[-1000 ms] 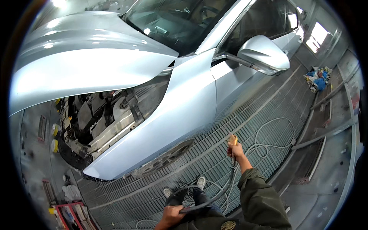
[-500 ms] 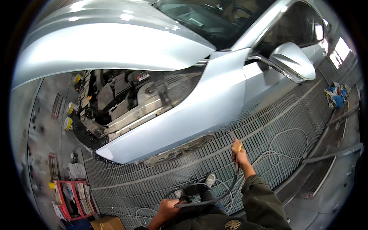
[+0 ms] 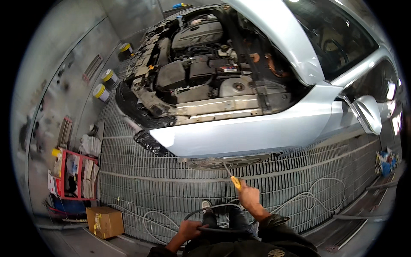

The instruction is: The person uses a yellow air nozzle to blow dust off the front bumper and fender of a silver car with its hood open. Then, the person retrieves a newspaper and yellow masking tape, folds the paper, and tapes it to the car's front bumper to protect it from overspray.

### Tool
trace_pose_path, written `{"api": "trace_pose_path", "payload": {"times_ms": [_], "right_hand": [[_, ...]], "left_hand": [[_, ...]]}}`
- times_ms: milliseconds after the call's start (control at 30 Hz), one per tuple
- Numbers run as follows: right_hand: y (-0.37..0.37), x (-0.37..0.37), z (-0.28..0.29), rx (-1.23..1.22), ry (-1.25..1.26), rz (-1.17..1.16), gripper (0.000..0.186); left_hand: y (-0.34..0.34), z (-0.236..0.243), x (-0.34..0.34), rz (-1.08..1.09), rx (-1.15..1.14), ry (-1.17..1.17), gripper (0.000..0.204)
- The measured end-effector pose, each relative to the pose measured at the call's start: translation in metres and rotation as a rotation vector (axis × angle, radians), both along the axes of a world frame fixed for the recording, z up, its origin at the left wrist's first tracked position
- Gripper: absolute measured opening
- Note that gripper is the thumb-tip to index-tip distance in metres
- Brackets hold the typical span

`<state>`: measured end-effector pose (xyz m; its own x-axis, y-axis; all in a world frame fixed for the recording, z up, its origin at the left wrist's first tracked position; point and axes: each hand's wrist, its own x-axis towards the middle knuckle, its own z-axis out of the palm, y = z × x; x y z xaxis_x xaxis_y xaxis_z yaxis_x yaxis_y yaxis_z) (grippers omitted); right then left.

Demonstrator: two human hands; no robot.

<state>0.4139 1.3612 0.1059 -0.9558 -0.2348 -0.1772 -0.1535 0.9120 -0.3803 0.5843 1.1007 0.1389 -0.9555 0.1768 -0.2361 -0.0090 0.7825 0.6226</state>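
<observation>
Closed around an air blow gun (image 3: 235, 182) is my right hand (image 3: 249, 198). The gun has a yellow body and a thin metal nozzle that points at the lower edge of the silver front fender (image 3: 252, 132), near the wheel (image 3: 231, 162). Whether the nozzle touches anything I cannot tell. Close to my body, my left hand (image 3: 189, 230) grips a dark air hose (image 3: 222, 230), which loops in front of my legs. Above the fender lies the engine bay (image 3: 201, 68), under the raised silver hood (image 3: 284, 32).
Slatted metal grating (image 3: 171, 188) forms the floor, with pale hose coils (image 3: 312, 199) at right. At left stand a red rack (image 3: 64, 175), a cardboard box (image 3: 105, 222) and several yellow-lidded cans (image 3: 101, 92). The side mirror (image 3: 367, 113) juts out at right.
My view has swung left toward the car's front, showing more of the engine bay. The blow gun has moved from behind the wheel to along the fender's lower edge by the wheel.
</observation>
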Motion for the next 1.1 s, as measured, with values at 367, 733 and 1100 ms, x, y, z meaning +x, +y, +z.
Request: {"api": "trace_pose_path", "payload": {"times_ms": [367, 733, 1100], "right_hand": [[-0.151, -0.018, 0.084, 0.188, 0.142, 0.415, 0.050], [-0.275, -0.060, 0.126, 0.514, 0.351, 0.632, 0.050], [-0.308, -0.060, 0.159, 0.490, 0.251, 0.624, 0.038]], "left_hand": [[-0.084, -0.023, 0.046, 0.287, 0.214, 0.110, 0.048], [-0.088, -0.036, 0.036, 0.472, 0.376, 0.163, 0.047], [-0.095, -0.036, 0.044, 0.531, 0.515, 0.213, 0.048]]}}
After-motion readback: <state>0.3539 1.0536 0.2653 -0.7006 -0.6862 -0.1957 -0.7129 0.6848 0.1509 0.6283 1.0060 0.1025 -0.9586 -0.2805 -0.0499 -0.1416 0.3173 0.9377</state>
